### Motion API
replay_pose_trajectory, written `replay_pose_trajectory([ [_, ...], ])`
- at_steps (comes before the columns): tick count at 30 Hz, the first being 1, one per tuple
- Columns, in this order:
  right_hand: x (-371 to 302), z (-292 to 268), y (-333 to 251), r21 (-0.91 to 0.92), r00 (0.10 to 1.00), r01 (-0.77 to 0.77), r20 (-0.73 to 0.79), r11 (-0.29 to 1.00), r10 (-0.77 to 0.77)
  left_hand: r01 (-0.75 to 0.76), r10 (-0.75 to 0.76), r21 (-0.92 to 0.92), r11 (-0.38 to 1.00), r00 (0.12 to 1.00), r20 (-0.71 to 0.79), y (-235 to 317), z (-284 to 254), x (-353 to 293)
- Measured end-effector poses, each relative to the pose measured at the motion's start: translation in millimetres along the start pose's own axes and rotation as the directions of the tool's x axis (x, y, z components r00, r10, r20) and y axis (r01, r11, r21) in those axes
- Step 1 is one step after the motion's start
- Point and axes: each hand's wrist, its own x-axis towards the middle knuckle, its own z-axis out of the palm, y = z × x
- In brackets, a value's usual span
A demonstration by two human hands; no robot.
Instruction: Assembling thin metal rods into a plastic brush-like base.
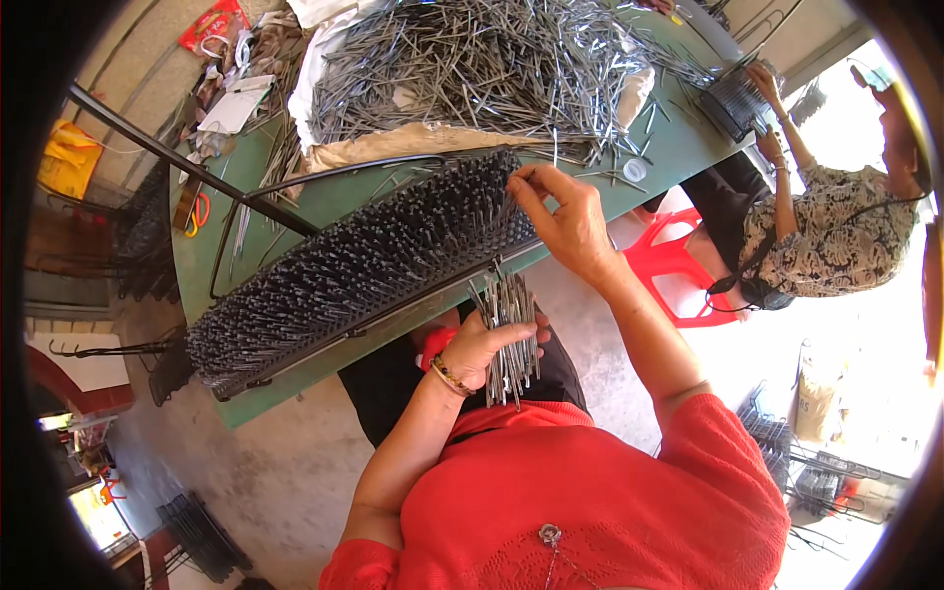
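Observation:
My left hand (479, 356) is closed around a bundle of thin metal rods (511, 339), held upright in front of my lap. A long black rack (359, 265), packed densely with short upright dark rods, lies slantwise along the table's near edge. My right hand (570, 218) is at the rack's right end, thumb and forefinger pinched together over the last rods. Whatever is between those fingertips is too small to make out.
Beyond the rack, a large heap of loose metal rods (462, 74) lies on sacking on the green table (678, 133). Orange-handled scissors (198, 213) and a white notepad (236, 104) are at left. A co-worker (826, 226) handles another rack (737, 98) at right, beside a red stool (678, 265).

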Motion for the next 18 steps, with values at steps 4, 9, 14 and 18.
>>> replay_pose_trajectory([
  [4, -4.1, 6.0, 4.4, -0.058, 0.997, 0.081, 0.017, 0.995, -0.080, -0.016, 0.016, 0.011, 1.000, 1.000, -0.008, -1.5, 0.3, -1.5],
  [9, -7.0, 15.2, 11.1, -0.087, 0.969, 0.246, 0.041, 0.965, -0.243, -0.026, 0.027, 0.058, 0.998, 0.999, -0.024, -1.4, -1.2, -4.2],
  [14, -6.5, 14.0, 10.2, -0.120, 0.965, 0.254, 0.095, 0.960, -0.244, -0.023, 0.024, 0.061, 0.998, 0.999, -0.027, -0.4, -2.8, -6.1],
  [18, -9.8, 16.8, 11.8, -0.138, 0.968, 0.243, 0.104, 0.960, -0.230, -0.030, 0.031, 0.049, 0.998, 0.999, -0.025, -0.4, -2.4, -6.5],
])
